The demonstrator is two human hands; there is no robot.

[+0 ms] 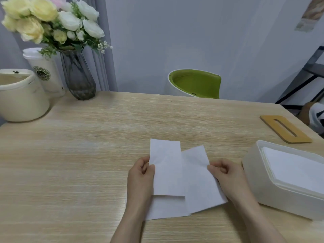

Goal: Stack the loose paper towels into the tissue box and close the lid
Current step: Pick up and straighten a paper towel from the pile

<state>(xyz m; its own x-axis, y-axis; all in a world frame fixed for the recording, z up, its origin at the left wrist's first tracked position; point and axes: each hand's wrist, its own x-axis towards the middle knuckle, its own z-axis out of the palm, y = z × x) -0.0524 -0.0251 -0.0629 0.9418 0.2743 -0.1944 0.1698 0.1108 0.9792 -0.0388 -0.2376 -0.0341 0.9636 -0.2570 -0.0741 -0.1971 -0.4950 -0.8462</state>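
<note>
Right now both hands work just beside the white rounded plastic tissue box (pixel 263 186), on its left. The left hand (pixel 140 174) pinches the left edge of a loose white paper towel (pixel 166 171) between thumb and curled fingers, holding it up off the light wood-grain table (pixel 78 163). The right hand (pixel 226 174) pinches the right edge of a second white paper towel (pixel 198 181) the same way, its thumb on top. The two sheets overlap in the middle, the left one lying over the edge of the right one, and a further white sheet (pixel 166 207) lies flat on the table beneath them, nearer the person than the box's front corner.

The tissue box stands open, with a neat stack of white towels (pixel 294 169) already inside, level with its rim. Its flat wooden lid with a long slot (pixel 285 131) rests on the table just behind the box, apart from it.

Well to the left of the box, at the far edge of the table, stand a grey glass vase of white and yellow flowers (pixel 77 76), a white paper cup with a round logo (pixel 45 72) and a cream rounded container (pixel 21 97). Beyond the table, behind the box and to its left, is a green and white chair (pixel 194 83)
</note>
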